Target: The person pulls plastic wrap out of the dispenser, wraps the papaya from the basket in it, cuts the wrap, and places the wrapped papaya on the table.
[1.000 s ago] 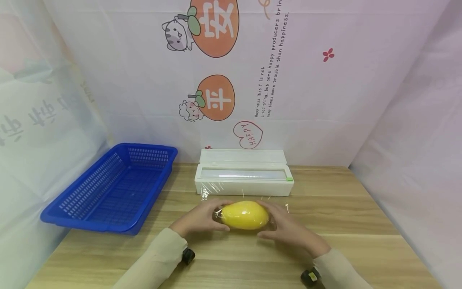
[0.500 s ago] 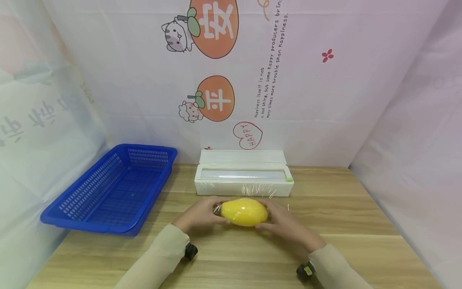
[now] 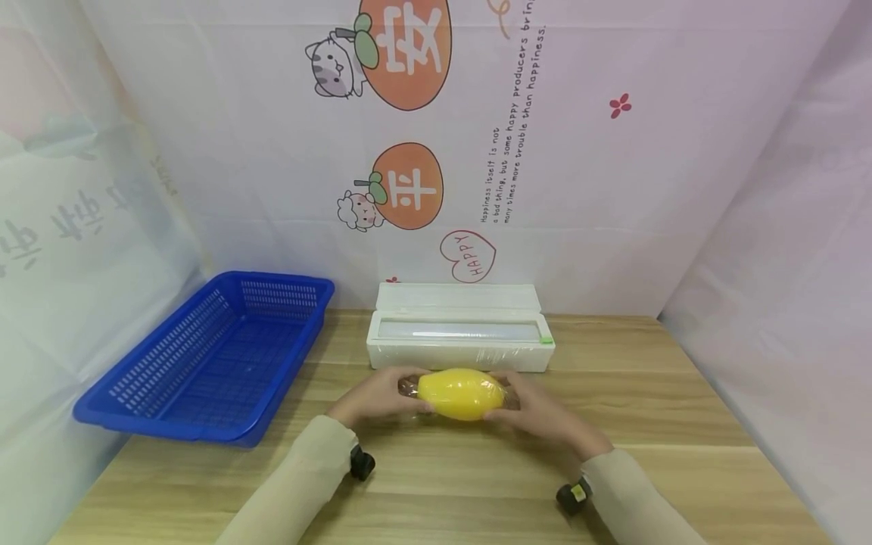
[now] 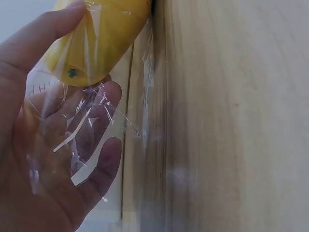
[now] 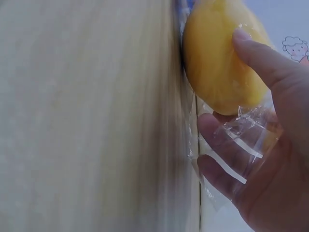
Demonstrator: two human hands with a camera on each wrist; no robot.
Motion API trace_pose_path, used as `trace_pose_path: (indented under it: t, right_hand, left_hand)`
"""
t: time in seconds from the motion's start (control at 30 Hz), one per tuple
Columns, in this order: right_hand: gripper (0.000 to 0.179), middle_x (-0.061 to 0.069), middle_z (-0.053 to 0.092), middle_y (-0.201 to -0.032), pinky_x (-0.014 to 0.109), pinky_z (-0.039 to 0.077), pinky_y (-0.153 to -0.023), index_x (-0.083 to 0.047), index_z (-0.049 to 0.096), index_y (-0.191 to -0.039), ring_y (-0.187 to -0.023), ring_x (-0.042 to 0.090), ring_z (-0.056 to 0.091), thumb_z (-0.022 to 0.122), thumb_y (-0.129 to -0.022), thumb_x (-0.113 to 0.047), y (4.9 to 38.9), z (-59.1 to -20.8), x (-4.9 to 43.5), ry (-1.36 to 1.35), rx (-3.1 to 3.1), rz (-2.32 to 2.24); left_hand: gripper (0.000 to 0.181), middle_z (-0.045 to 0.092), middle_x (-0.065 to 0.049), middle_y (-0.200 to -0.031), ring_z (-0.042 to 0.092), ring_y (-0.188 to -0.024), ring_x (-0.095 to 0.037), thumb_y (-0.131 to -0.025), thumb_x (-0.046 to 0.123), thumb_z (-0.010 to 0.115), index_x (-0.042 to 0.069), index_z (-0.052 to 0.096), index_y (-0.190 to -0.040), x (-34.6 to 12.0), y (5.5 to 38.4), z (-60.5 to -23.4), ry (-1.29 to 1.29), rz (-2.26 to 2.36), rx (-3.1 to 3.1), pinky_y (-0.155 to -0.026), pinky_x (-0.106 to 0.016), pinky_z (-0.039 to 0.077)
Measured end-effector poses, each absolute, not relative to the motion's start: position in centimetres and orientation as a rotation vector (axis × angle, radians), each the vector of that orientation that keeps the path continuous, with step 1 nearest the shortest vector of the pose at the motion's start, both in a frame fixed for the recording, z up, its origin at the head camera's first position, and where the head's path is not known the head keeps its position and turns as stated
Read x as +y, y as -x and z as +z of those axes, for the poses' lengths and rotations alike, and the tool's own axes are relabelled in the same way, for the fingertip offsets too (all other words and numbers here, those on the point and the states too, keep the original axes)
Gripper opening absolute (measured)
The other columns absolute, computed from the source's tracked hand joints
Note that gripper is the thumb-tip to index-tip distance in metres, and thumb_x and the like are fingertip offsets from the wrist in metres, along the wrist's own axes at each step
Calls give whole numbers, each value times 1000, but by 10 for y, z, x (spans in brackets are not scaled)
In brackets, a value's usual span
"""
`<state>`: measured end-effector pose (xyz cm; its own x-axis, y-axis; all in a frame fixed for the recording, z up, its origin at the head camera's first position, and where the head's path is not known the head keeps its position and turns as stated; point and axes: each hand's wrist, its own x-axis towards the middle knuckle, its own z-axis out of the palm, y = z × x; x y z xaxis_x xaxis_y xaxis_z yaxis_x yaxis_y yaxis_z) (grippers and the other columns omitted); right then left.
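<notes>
A yellow mango (image 3: 462, 394), wrapped in clear cling film, is held lengthwise between both hands in front of the white box. My left hand (image 3: 381, 395) grips its left end, thumb on the near side and fingers reaching round behind. At the other end my right hand (image 3: 541, 411) holds it the same way. In the left wrist view a dark green spot marks the tip of the mango (image 4: 96, 43), and loose cling film (image 4: 77, 135) spreads across the palm and fingers. Crumpled film (image 5: 244, 123) also trails over the right fingers in the right wrist view.
A white cling film dispenser (image 3: 459, 356) with its lid raised stands just behind the hands, a green tab (image 3: 546, 340) at its right end. On the left sits a blue slotted basket (image 3: 272, 378). A printed white cloth (image 3: 579, 189) hangs behind the wooden table (image 3: 654, 424).
Both hands and the mango have shifted a little away from me, toward the dispenser, and the mango has turned in the hands. Less loose film shows in front of the dispenser.
</notes>
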<state>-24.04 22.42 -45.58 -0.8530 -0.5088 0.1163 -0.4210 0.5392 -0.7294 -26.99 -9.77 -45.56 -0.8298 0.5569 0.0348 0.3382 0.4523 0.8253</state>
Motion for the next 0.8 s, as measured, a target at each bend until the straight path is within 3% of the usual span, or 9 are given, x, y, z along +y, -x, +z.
trace_pose_path:
  t: [0.2, 0.5, 0.8]
  right_hand:
    - [65, 2, 58, -134, 50, 47, -100, -16, 47, -143, -124, 25, 55, 73, -91, -44, 246, -453, 226, 795, 2599, -1222]
    - [63, 4, 56, -139, 59, 39, -105, -20, 46, -145, -131, 32, 48, 71, -93, -44, 253, -448, 229, 701, 2537, -1213]
    - [63, 7, 53, -143, 61, 35, -108, -16, 49, -144, -136, 36, 43, 72, -92, -42, 258, -444, 230, 722, 2521, -1216]
  left_hand:
    - [54, 69, 8, -112, 64, -103, -14, -85, 41, 81, 20, 65, -132, -99, 277, -457, -742, 1375, 2360, -92, -36, 52]
    - [53, 68, 4, -121, 61, -109, -15, -88, 42, 77, 18, 64, -133, -100, 283, -457, -769, 1340, 2365, -100, -43, 47]
    - [72, 59, -5, -135, 53, -123, -22, -86, 51, 75, 10, 54, -142, -98, 278, -445, -906, 1082, 2670, -106, -46, 42]
